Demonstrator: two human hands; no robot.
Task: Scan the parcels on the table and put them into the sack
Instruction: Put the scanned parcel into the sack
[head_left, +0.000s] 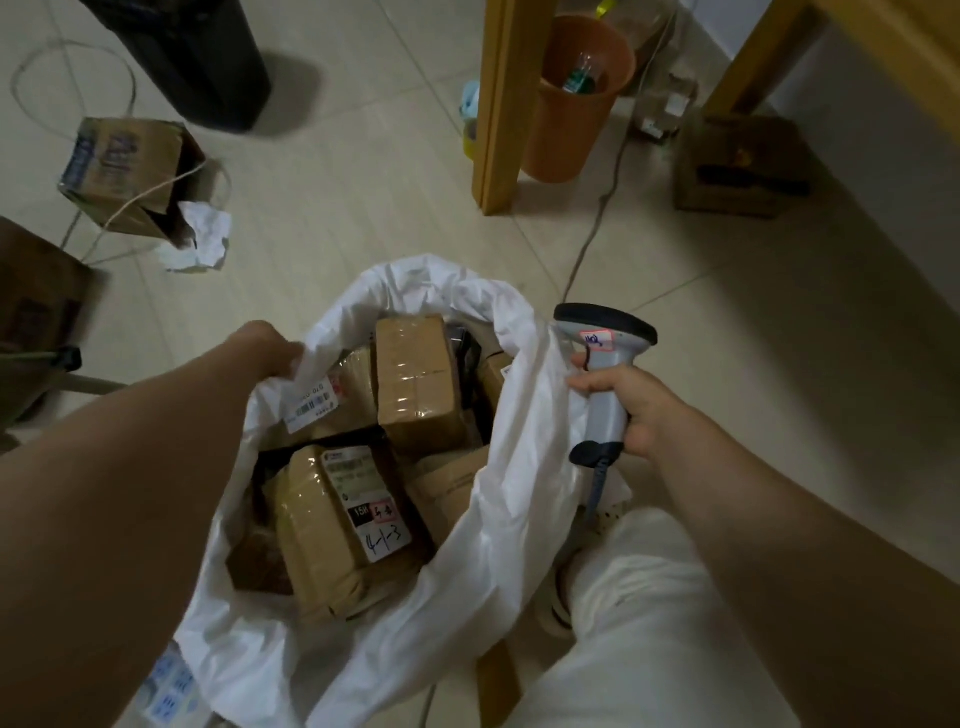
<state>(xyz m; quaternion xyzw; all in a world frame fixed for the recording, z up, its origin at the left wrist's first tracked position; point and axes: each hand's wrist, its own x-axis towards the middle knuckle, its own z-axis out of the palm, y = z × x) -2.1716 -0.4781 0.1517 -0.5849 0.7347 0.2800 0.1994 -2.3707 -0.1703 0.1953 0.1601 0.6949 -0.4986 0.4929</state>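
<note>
Standing on a pale tiled floor (363, 182), a white plastic sack (498, 519) gapes open in the near centre, flanked by the person's two bare forearms. Pale trousers (639, 623) fill the near right corner, just beside the sack.

At far centre a wooden table leg (501, 104) rises from the floor, partly masking an orange bin (576, 104) behind it to the right. A black bin (202, 57) stands at far left. An open carton (124, 171) lies on its side to the left, and a closed brown box (737, 166) sits at far right by the wall.

Several brown taped parcels (418, 384) are already packed inside the sack. One stands upright at the far side. Another, bearing a white label with handwriting (363, 519), lies nearest the viewer.

The right hand (639, 410) is wrapped around the grip of a grey scanner (605, 353), held just right of the sack's rim with its head pointing away. The left hand (270, 348) holds the sack's left rim, its fingers hidden behind the plastic.

Crumpled white paper (200, 239) lies at the carton's mouth. A thin cable (597, 218) trails across the floor from the far wall toward the sack.
</note>
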